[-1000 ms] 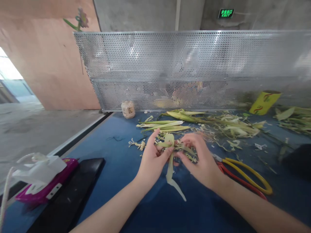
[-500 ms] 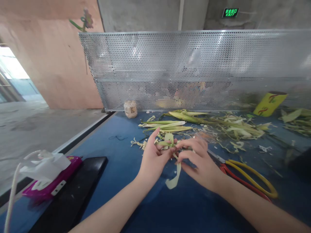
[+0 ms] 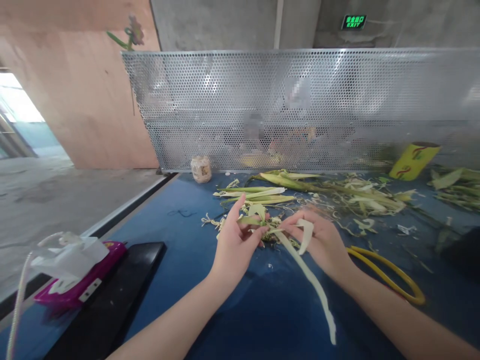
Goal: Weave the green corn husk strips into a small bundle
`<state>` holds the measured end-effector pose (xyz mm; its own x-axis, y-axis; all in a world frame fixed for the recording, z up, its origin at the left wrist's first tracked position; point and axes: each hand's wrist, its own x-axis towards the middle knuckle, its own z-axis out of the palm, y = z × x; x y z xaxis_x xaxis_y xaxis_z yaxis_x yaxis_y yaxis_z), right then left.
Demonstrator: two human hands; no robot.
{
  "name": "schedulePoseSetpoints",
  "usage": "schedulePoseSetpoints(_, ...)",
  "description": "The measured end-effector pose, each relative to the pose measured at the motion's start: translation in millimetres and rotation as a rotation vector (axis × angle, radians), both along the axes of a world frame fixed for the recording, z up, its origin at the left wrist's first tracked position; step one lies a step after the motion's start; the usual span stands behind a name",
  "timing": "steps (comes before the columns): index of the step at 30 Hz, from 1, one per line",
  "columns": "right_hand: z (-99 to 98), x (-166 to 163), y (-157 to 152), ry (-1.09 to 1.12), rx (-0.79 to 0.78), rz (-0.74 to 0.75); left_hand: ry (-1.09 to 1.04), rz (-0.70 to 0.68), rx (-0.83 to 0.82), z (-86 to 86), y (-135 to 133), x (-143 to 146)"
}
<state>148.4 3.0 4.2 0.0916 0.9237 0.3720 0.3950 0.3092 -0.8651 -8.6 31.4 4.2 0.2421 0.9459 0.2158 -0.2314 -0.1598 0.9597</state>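
Observation:
Over the blue tabletop, my left hand [image 3: 237,240] pinches a small green bundle of folded leaf strips [image 3: 258,212] between thumb and fingers. My right hand [image 3: 318,235] is closed on a pale strip [image 3: 306,235] leading from that bundle, its loose end folded over the fingers. Another long pale strip [image 3: 313,277] hangs from the bundle down toward me. Just behind my hands lie braided pieces [image 3: 215,222] and several green-white leaf lengths [image 3: 258,192]. Pliers or shears with yellow handles [image 3: 393,272] rest beside my right wrist, partly hidden by it.
A pink power strip [image 3: 112,252] with a white plug and a black phone-like slab [image 3: 138,270] lie at left. A small jar [image 3: 201,169] stands by the perforated metal screen [image 3: 225,100]. Leaf scraps [image 3: 367,197] and a yellow roll [image 3: 414,161] are at right.
My right hand has moved a little right, drawing a pale strip sideways out of the bundle. A long strip now hangs toward me. My left hand has stayed nearly in place.

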Motion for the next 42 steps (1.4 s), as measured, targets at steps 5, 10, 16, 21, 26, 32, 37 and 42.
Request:
schedulePoseSetpoints(5, 0.7, -4, 3, 0.229, -0.114, 0.106, -0.018, -0.041, -0.055, 4.6, -2, 2)
schedulePoseSetpoints(10, -0.8, 1, 5, 0.142, -0.068, 0.058, -0.041, -0.087, -0.072, 4.8, -2, 3)
schedulePoseSetpoints(16, -1.4, 2, 4, 0.232, -0.127, 0.078, -0.046, -0.089, -0.068, 4.8, -2, 2)
schedulePoseSetpoints(21, 0.7, -2, 2, 0.275, -0.187, 0.125, -0.071, -0.067, -0.101, 4.1, -1, 2)
schedulePoseSetpoints(26, -0.8, -5, 1, 0.444, -0.229, 0.208, -0.112, -0.058, -0.122, 1.4, 2, 1)
schedulePoseSetpoints(32, -3.7, -10, 0, 0.679, -0.523, 0.306, -0.044, 0.095, -0.035, 3.6, 3, -2)
schedulePoseSetpoints(37, -5.8, -13, -10, -0.095, -0.343, 0.334, 0.006, 0.19, 0.051, 2.3, 4, -5)
schedulePoseSetpoints(42, -7.3, -5, -15, -0.893, 0.339, 0.055, 0.156, 0.143, 0.103, -2.9, 4, -4)
